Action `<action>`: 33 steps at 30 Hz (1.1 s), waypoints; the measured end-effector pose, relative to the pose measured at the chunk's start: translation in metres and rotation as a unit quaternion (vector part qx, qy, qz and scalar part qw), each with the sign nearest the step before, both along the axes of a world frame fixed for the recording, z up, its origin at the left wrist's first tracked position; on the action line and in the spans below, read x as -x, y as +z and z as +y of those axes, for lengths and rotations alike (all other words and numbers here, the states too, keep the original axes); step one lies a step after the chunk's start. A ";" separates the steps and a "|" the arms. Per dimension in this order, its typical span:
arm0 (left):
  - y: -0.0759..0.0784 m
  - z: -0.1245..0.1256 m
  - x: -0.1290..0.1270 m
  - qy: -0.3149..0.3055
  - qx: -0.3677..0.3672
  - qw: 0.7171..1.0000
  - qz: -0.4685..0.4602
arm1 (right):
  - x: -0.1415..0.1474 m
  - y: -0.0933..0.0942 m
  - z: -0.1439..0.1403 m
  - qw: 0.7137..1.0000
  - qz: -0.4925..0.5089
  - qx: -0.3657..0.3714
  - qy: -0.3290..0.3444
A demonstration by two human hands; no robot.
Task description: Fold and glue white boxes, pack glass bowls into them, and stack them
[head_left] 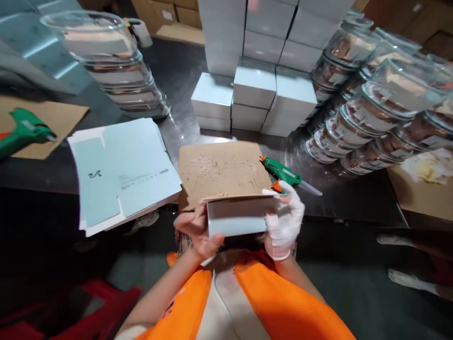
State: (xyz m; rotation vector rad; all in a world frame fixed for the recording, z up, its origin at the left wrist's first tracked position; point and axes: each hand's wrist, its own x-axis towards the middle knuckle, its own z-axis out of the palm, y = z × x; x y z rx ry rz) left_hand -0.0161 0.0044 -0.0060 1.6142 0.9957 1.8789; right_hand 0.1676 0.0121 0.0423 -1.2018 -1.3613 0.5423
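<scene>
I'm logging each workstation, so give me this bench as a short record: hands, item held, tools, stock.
Left hand: bare, holding left end of pale carton
Right hand: white-gloved, at its right end
Work surface: brown cardboard, scuffed on top
Nearer tool: green glue gun, right of cardboard
Far-left tool: second glue gun
Left stock: flat sheets, clear containers
Centre stock: white boxes
Right stock: more containers, stacked

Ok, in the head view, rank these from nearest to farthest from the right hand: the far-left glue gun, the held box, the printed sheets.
1. Held box: touching the right hand, on its left.
2. Printed sheets: farther left, stacked.
3. Far-left glue gun: beyond the sheets, at the left edge.
</scene>
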 end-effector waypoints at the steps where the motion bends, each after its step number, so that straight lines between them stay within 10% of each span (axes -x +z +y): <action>1: 0.000 0.001 0.002 0.015 -0.012 1.000 -0.001 | 0.006 0.004 0.000 0.999 0.037 -0.011 -0.015; 8: 0.006 0.017 0.037 0.019 -0.122 0.968 0.217 | -0.032 0.012 0.004 0.986 0.091 0.111 0.086; 11: 0.009 0.021 0.034 0.022 -0.122 0.971 0.207 | -0.077 0.006 0.017 0.980 -0.074 0.176 -0.057; 13: 0.009 0.020 0.028 0.022 -0.135 0.976 0.169 | -0.098 0.003 0.031 0.926 -0.206 0.266 -0.172; 17: 0.001 0.004 0.031 0.068 -0.147 0.980 0.113 | -0.109 -0.004 0.061 0.867 -0.219 0.423 -0.148; 25: -0.021 -0.025 0.040 0.147 0.136 0.979 0.026 | -0.109 -0.015 0.071 0.921 0.002 0.373 -0.110; 30: -0.006 -0.011 0.017 0.081 0.207 0.975 0.028 | -0.088 -0.004 0.030 0.976 0.125 0.148 -0.101; 33: 0.010 -0.001 0.005 0.053 0.200 0.977 0.043 | -0.077 0.007 -0.002 0.982 0.112 0.153 0.013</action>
